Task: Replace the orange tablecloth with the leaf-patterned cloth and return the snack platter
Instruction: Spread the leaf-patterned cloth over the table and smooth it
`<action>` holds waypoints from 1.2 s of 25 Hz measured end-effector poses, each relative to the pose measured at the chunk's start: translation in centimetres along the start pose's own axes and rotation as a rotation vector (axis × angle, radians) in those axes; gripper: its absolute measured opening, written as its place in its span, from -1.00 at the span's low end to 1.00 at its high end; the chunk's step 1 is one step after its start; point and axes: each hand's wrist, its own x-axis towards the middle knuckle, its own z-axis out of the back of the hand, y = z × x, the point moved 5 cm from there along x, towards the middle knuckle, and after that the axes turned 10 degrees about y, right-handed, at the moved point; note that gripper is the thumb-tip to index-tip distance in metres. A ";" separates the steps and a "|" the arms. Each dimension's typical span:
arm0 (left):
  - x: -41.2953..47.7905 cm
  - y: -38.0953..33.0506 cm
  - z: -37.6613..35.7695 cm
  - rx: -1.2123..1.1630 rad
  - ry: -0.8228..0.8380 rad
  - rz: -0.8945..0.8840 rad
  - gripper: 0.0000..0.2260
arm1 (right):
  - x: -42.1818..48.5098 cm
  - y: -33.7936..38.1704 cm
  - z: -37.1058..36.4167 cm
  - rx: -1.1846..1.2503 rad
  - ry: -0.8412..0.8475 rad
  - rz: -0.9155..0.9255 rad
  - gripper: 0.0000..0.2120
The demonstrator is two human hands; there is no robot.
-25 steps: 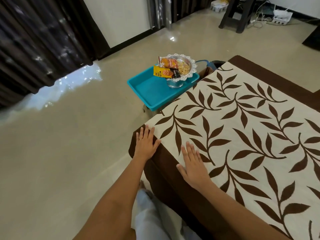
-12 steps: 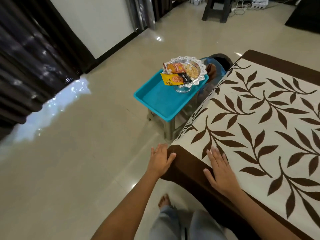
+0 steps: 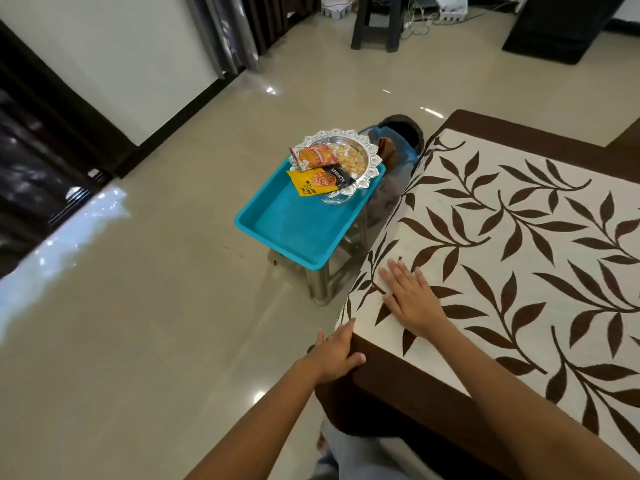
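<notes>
right fingers [image 3: 398, 273] slightly spread, flat on the cloth [image 3: 519, 237] near its corner. right hand [image 3: 414, 301] presses downward. left hand [image 3: 334, 355]: fingers together, laid against the brown border at the corner, gripping nothing.

status: the leaf cloth covers the table; no orange cloth shows on it. judged step: smoothing the corner. remaining: return the platter [image 3: 367, 157].

platter location: on the far end of the tray [image 3: 287, 226], on a stool [image 3: 322, 282] beside the table, well apart from both hands, beyond the right fingertips.
</notes>
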 end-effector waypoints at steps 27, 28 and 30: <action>7.7 -7.2 13.9 -0.398 -0.345 -0.127 -0.39 | 3.3 3.5 0.4 0.146 -0.004 0.033 -0.45; 7.9 -8.2 13.3 -0.284 -0.310 -0.122 -0.30 | 1.8 5.1 -0.8 0.188 0.006 0.040 -0.47; 8.5 -9.2 10.9 0.026 -0.189 -0.079 -0.25 | -1.1 8.4 -2.6 0.218 0.046 0.093 -0.50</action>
